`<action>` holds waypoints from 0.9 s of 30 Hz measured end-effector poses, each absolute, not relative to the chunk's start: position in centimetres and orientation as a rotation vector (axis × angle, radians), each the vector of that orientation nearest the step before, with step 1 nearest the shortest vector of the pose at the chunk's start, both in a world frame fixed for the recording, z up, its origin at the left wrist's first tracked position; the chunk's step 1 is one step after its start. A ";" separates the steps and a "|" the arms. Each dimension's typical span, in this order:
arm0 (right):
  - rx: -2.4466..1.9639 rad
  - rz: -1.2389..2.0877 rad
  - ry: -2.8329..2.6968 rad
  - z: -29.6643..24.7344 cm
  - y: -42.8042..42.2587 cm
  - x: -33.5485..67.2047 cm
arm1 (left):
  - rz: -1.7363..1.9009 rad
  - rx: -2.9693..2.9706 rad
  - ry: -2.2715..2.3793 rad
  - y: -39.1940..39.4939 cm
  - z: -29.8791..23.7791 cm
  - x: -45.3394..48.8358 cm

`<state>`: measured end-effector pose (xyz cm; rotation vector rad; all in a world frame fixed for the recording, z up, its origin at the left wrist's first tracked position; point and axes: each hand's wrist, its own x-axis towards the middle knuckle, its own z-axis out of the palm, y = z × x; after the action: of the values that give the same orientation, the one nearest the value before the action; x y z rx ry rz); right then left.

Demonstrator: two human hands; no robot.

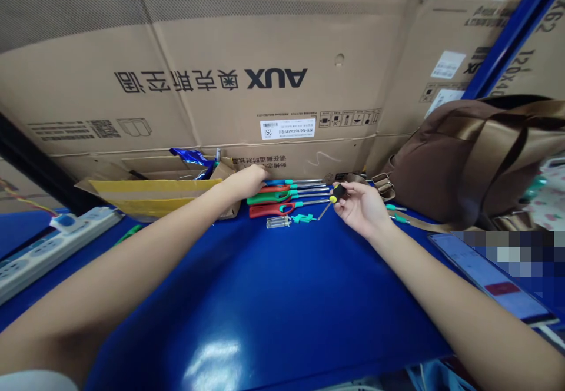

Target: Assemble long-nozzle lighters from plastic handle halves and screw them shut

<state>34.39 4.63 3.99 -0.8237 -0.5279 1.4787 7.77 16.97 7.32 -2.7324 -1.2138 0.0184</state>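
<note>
My right hand pinches a small screwdriver with a black and yellow handle between thumb and fingers, its thin shaft slanting down to the left. My left hand reaches to the far edge of the blue table, resting by a flap of brown cardboard and holding nothing I can see. Between my hands lies a row of long metal-shafted tools with red and green handles. In front of them are a small clear-handled screwdriver and some green plastic pieces.
A large AUX cardboard box forms the back wall. A brown bag sits at the right, with a phone or tablet in front of it. A white power strip lies at the left, beside yellow-taped cardboard.
</note>
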 end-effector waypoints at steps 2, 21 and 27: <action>-0.830 1.483 -0.529 4.0 4.5 34.2 | -0.023 -2.695 -1.256 16.6 7.4 7.8; -0.983 1.507 -0.617 2.0 4.5 32.3 | 0.046 -2.294 -1.680 0.2 3.0 0.8; -1.000 1.525 -0.683 1.7 4.0 31.8 | 0.190 -2.033 -2.013 1.1 3.1 -1.1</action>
<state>31.81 4.03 1.71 -1.0005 -0.6832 1.5245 -1.05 1.11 3.09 -2.0330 -2.0134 0.1895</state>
